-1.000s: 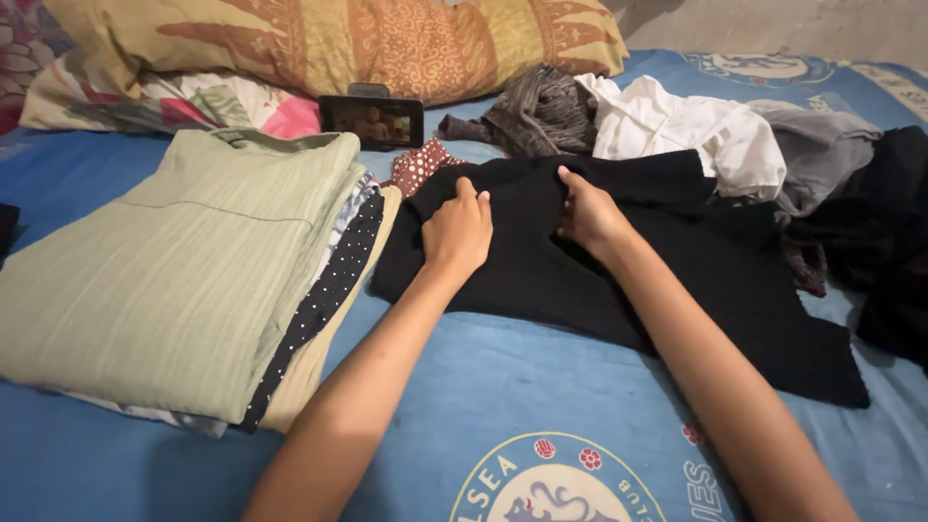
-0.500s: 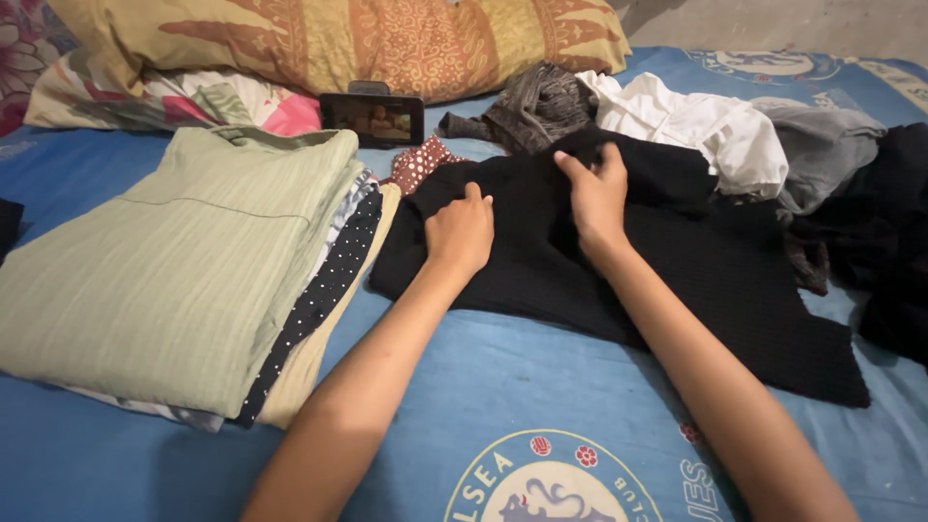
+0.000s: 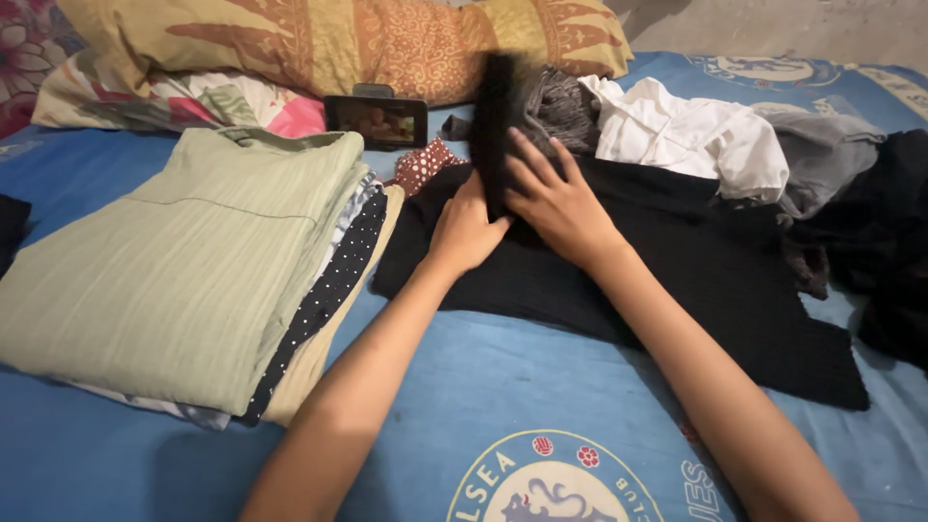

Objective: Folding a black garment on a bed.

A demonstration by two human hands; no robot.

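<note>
A stack of folded clothes (image 3: 184,271) lies on the left of the bed (image 3: 503,387). To its right a spread garment (image 3: 677,290) lies flat, with both hands on its near-left part: the left hand (image 3: 466,232) just left of the right hand (image 3: 556,203). Behind the stack sits a phone (image 3: 377,120), propped before the pillows (image 3: 338,43). A heap of loose clothes (image 3: 696,135) lies behind and right of the garment.

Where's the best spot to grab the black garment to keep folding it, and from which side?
Probably the raised flap of the black garment near its top middle, where the right hand lifts it and the left hand rests beside. It stands clear of the flat cloth; come from the near side, since loose clothes crowd the far edge.
</note>
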